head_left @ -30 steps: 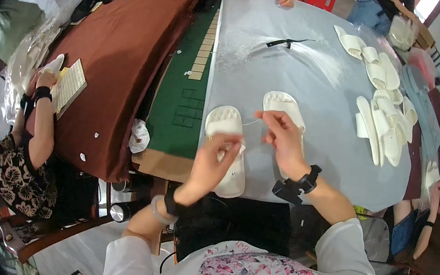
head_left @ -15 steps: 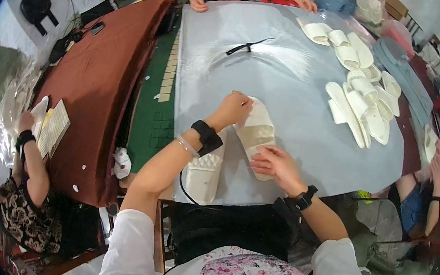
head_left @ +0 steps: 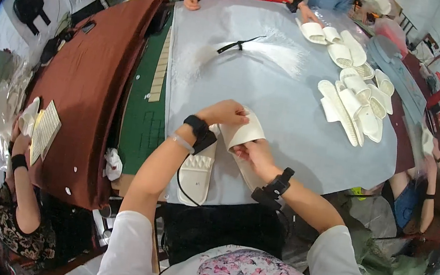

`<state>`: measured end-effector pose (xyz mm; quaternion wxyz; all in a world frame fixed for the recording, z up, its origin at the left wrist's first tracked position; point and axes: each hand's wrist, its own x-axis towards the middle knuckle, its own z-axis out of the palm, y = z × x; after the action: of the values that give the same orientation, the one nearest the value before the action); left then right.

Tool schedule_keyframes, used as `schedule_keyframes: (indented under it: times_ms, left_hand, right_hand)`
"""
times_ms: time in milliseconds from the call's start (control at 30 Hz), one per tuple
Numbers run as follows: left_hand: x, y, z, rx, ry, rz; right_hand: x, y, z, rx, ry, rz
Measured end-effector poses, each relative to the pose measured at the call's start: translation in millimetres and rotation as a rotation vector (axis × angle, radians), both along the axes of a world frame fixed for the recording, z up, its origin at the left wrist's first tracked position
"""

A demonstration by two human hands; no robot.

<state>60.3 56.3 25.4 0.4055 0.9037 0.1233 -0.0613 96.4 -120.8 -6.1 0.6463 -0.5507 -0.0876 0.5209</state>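
A cream slide slipper (head_left: 250, 131) lies tilted on the grey-covered table in front of me, its toe end away from me. Over the side of its strap is my left hand (head_left: 228, 114), closed with fingertips pinched together; whatever they may hold is too small to make out. The fingers of my right hand (head_left: 256, 157) are curled at the strap's opening and grip the slipper there, partly hidden inside. A second cream slipper (head_left: 194, 178) with a bumpy footbed rests sole-down to the left, partly under my left wrist.
A bundle of fine white strands (head_left: 274, 55) with a black tie lies farther back. Several cream slippers (head_left: 357, 103) are heaped at the right. Across the table, a person's hand (head_left: 308, 15) touches a slipper. A brown padded table (head_left: 82, 95) and green mat (head_left: 141, 118) stand left.
My right hand has moved from the slipper's heel up into the strap opening. The slipper has turned and tilted, and my left hand has shifted slightly toward me. The person across reaches to the slippers.
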Motion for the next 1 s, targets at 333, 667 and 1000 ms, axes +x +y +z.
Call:
schedule_keyframes:
  times_ms: [333,667,1000]
  left_hand:
    - [8,7,-1,-0.215,0.177,0.054]
    - [-27,-4,28,-0.121,-0.482,0.334]
    - [-52,-36,37,-0.622,-0.503,0.545]
  right_hand:
    - [4,3,3,-0.001,0.043,-0.022]
    - [17,-51,48,-0.116,-0.34,0.578]
    - [21,31,45,0.193,-1.1,0.263]
